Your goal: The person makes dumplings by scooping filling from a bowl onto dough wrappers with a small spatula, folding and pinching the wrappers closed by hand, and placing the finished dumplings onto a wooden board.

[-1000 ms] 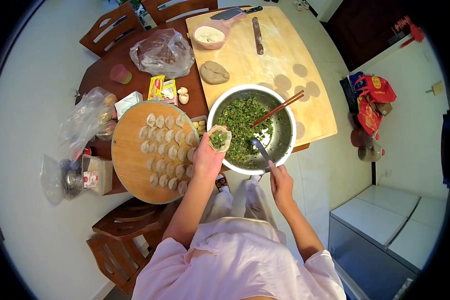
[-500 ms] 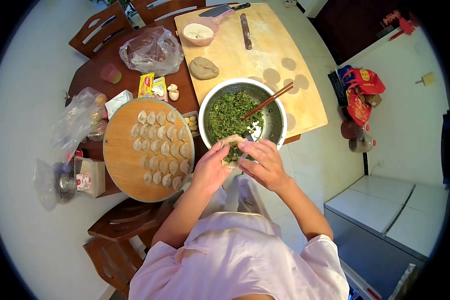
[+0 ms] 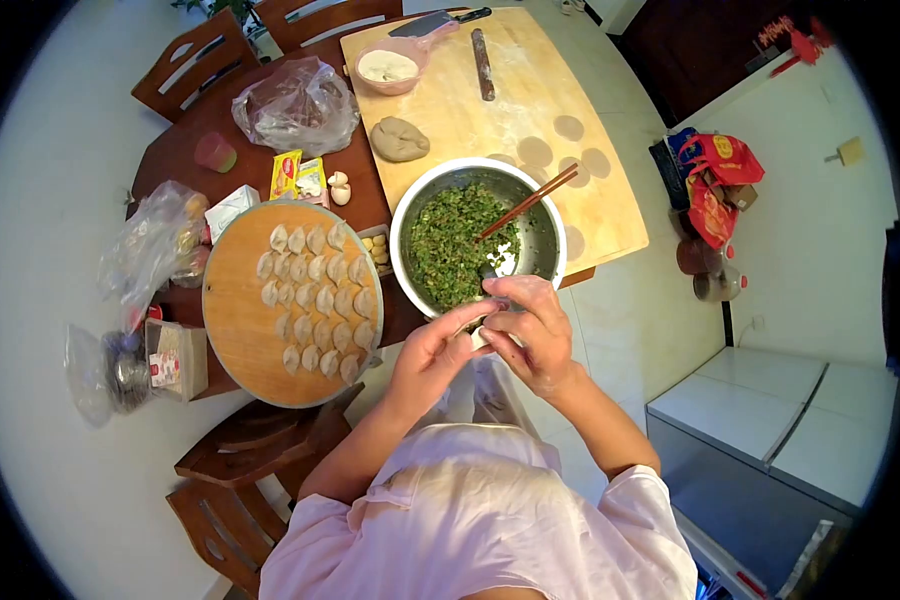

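Between my two hands, just in front of the bowl, is a dumpling (image 3: 479, 338) with its wrapper folded over the filling; my fingers hide most of it. My left hand (image 3: 432, 358) is closed on its left side. My right hand (image 3: 535, 340) pinches the right side with thumb and fingers. Beyond them stands a steel bowl (image 3: 402, 262) with chopped green filling (image 3: 460, 235), and a pair of chopsticks (image 3: 530, 202) leans on its rim. To the left, rows of shaped dumplings (image 3: 315, 268) lie on a round wooden board (image 3: 235, 320).
On the pale cutting board (image 3: 440, 110) are a dough lump (image 3: 400, 139), flat wrappers (image 3: 535, 152), a rolling pin (image 3: 482, 65), a pink flour bowl (image 3: 390, 72) and a cleaver (image 3: 425, 23). A plastic bag (image 3: 298, 105) and eggshells (image 3: 340, 188) lie on the dark table.
The wrapper, earlier spread with green filling showing, is now folded over between my fingers. My right hand has turned and closed in toward my left. The view has shifted slightly.
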A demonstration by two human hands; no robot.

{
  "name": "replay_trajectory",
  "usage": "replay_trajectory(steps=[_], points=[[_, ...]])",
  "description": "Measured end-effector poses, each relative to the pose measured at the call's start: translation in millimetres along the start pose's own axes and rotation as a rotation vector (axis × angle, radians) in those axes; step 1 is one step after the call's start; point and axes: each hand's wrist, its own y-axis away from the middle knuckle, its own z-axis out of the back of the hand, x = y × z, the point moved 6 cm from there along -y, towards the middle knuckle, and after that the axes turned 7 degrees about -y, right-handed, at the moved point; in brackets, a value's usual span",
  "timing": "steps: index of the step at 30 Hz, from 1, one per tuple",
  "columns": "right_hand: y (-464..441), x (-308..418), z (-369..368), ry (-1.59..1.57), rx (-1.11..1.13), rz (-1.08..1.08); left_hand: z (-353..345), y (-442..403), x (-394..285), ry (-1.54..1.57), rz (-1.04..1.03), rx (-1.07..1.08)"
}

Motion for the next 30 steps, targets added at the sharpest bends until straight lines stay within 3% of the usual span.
replay_trajectory(steps=[3,9,12,18,21,27,30], points=[[1,2,4,0.025,-0.036,-0.012,-3,-4,-9,-0.502,-0.198,0.058],[-2,6,12,0.076,-0.023,-0.017,-4,-8,-11,-0.636,-0.200,0.060],[-7,8,17,0.071,0.026,0.000,-12,-12,-14,-0.367,-0.152,-0.024],[-13,9,25,0.037,0.087,-0.003,-7,-18,-13,-0.687,-0.280,0.122],[-17,6,31,-0.014,0.140,-0.025,-3,-16,2,-0.413,-0.106,0.031],[-25,-12,29,-0.522,0.262,-0.237,-14,-24,0,-0.012,-0.054,0.199],[-18,-15,23,-0.513,0.433,-0.168,-10,-24,11,0.050,0.008,0.186]])
